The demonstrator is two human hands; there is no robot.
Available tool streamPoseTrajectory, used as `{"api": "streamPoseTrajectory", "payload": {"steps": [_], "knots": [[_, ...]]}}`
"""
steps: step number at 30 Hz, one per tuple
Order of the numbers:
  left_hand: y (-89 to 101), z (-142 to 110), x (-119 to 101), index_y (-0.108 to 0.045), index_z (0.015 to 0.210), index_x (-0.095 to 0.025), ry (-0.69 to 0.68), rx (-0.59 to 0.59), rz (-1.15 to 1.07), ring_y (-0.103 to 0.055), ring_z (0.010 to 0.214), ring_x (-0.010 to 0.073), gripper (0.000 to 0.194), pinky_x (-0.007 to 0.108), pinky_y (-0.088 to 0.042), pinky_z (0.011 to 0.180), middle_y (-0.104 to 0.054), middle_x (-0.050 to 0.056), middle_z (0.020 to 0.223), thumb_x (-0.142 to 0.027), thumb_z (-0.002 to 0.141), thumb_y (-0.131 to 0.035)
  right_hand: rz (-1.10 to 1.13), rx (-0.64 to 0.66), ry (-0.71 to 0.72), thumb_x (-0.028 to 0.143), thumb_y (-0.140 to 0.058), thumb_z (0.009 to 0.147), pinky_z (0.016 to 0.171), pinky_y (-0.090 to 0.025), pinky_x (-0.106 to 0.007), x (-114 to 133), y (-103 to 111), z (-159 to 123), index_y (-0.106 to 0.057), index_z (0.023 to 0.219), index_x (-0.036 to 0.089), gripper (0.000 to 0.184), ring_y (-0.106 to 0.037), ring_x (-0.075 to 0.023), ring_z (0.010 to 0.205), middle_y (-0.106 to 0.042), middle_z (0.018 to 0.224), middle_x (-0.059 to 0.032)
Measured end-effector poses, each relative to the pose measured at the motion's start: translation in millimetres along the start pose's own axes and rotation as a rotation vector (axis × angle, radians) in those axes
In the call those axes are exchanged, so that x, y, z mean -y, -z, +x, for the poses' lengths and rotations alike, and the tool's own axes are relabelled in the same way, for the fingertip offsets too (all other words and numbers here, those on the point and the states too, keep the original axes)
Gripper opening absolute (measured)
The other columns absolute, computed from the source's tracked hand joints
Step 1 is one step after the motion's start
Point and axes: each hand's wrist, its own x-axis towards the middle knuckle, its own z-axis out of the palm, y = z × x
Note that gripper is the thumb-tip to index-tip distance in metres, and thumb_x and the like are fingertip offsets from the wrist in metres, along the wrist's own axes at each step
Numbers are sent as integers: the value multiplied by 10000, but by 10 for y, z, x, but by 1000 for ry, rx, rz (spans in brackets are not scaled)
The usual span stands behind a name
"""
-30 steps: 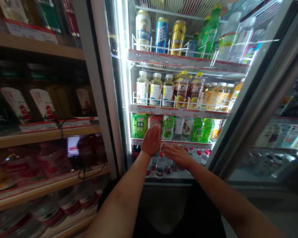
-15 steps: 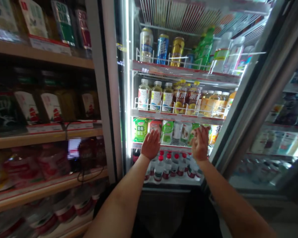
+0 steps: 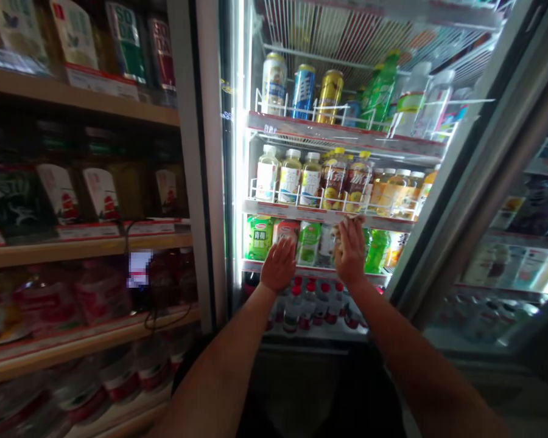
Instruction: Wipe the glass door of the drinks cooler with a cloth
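Note:
My left hand (image 3: 278,266) is stretched out flat, fingers together and holding nothing I can see. It is in front of a bottle with a red label (image 3: 286,231) on the lower shelf; whether it touches is unclear. My right hand (image 3: 349,252) is closed on a crumpled beige cloth (image 3: 338,231), partly hidden by the fingers. The cloth lies near the price rail (image 3: 296,211) of the shelf above. Beside my hands stand a green bottle (image 3: 259,238), a green-and-white bottle (image 3: 309,242) and a green drink bottle (image 3: 377,250).
The lit fridge holds cans (image 3: 304,91), tea bottles (image 3: 290,176) and red-capped water bottles (image 3: 293,309). Its door frame (image 3: 466,164) slants along the right. Wooden shelves (image 3: 86,249) with drinks stand at left, where a cable (image 3: 151,319) hangs near a blurred screen (image 3: 139,268).
My right hand has moved left with the cloth, uncovering the green bottle on the right. My left hand has stayed almost in place. The view has shifted slightly.

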Motion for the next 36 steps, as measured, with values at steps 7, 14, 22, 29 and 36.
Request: {"api": "streamPoseTrajectory", "payload": {"steps": [7,14,22,29,36], "knots": [[336,740,360,-466,1547,-235,84,-131,-76,-284,1560,250,533,463,-202,1299,-439,99,1608,-254,1014,-471,-13,193,169,100,-449,988,1237,-382,-520,25,76,-125,-409,1592,205,614,-326,-267,1542,-503,1559,-115],[537,1580,666,-359,1603,-169,153,-80,-70,-95,1597,255,581,521,-128,1319,-309,72,1675,-247,1028,-392,-16,60,107,94,-424,992,1232,-395,-530,99,8,423,-426,1582,204,600,-333,-260,1541,-481,1578,-102],[506,1521,669,-327,1617,-152,131,-83,-54,-50,1596,255,602,538,-128,1318,-288,84,1678,-237,1025,-396,30,-24,93,100,-387,990,1268,-342,-535,93,-181,1258,-436,1573,226,598,-292,-268,1557,-440,1606,-55],[510,1529,686,-359,1600,-132,106,-114,-4,-45,1594,256,579,526,-145,1316,-309,95,1669,-243,1032,-385,129,-10,158,118,-360,976,1309,-236,-525,63,-449,1983,-421,1573,209,608,-219,-263,1580,-387,1627,-29],[492,1529,690,-357,1602,-135,106,-120,-39,-40,1594,256,579,523,-126,1318,-324,99,1665,-244,1033,-383,188,153,247,107,-363,976,1316,-175,-519,129,-524,2284,-398,1584,208,617,-179,-248,1590,-361,1644,-15]]}}
